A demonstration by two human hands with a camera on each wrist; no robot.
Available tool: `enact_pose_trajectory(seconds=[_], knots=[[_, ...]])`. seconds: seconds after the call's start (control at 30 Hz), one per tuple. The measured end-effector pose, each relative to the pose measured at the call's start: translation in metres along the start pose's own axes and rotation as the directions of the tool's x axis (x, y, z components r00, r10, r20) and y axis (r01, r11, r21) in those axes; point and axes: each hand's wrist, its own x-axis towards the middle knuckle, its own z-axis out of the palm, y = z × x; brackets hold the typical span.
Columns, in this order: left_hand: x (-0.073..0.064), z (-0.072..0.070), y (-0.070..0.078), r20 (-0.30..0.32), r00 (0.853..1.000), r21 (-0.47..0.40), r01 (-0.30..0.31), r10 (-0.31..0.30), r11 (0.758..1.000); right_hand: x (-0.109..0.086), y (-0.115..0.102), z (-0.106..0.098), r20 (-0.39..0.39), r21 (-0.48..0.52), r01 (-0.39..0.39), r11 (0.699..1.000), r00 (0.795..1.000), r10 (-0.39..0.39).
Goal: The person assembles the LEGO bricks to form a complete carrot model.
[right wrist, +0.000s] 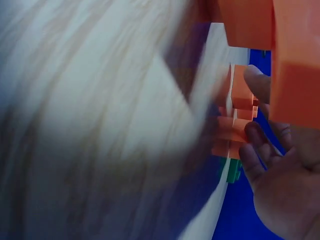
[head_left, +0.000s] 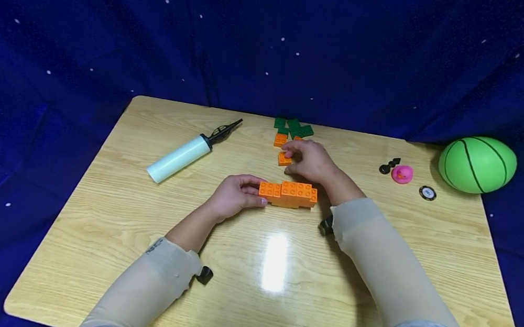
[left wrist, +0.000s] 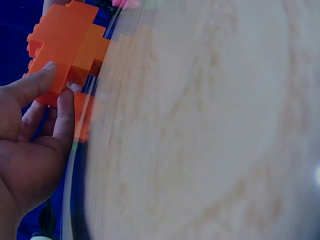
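My left hand (head_left: 238, 197) grips the left end of an assembly of joined orange building bricks (head_left: 294, 190), its studs facing up. In the left wrist view, the thumb lies on one side of the orange assembly (left wrist: 65, 42) and the fingers are on the other. Farther back, my right hand (head_left: 311, 162) reaches to a loose orange brick (head_left: 283, 159), thumb and fingers spread apart at its right side. The right wrist view shows the right hand (right wrist: 280, 185) close to loose orange bricks (right wrist: 243, 86); whether it touches one is unclear.
Green bricks (head_left: 295, 128) and another orange brick (head_left: 280, 140) lie at the table's back edge. To the left is a pale blue hand pump (head_left: 180, 158). Rightward are a black object (head_left: 385, 168), pink rubber duck (head_left: 402, 174), poker chip (head_left: 427, 193) and green ball (head_left: 477, 165).
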Motion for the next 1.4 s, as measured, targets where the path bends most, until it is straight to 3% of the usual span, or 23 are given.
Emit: enact_pose_trajectory(seconds=[0.43,0.77,1.0,1.4], knots=[[0.001,0.0,0.0,0.001,1.0,-0.022,0.005,-0.005,1.0,-0.012,0.009,0.002,-0.036,0.085,0.007,0.996,0.999,-0.004],[0.0,0.0,0.0,0.0,1.0,-0.023,0.004,-0.004,1.0,-0.023,0.007,-0.006,-0.059,0.073,0.033,0.997,0.998,-0.028],[0.0,0.002,0.0,-0.009,1.0,-0.025,0.017,-0.017,1.0,-0.03,0.002,-0.014,-0.067,0.046,0.07,0.997,0.995,-0.067],[0.0,0.002,-0.001,-0.011,1.0,-0.032,0.002,-0.002,0.999,-0.042,-0.015,-0.025,-0.026,0.102,0.044,0.994,0.999,-0.041]])
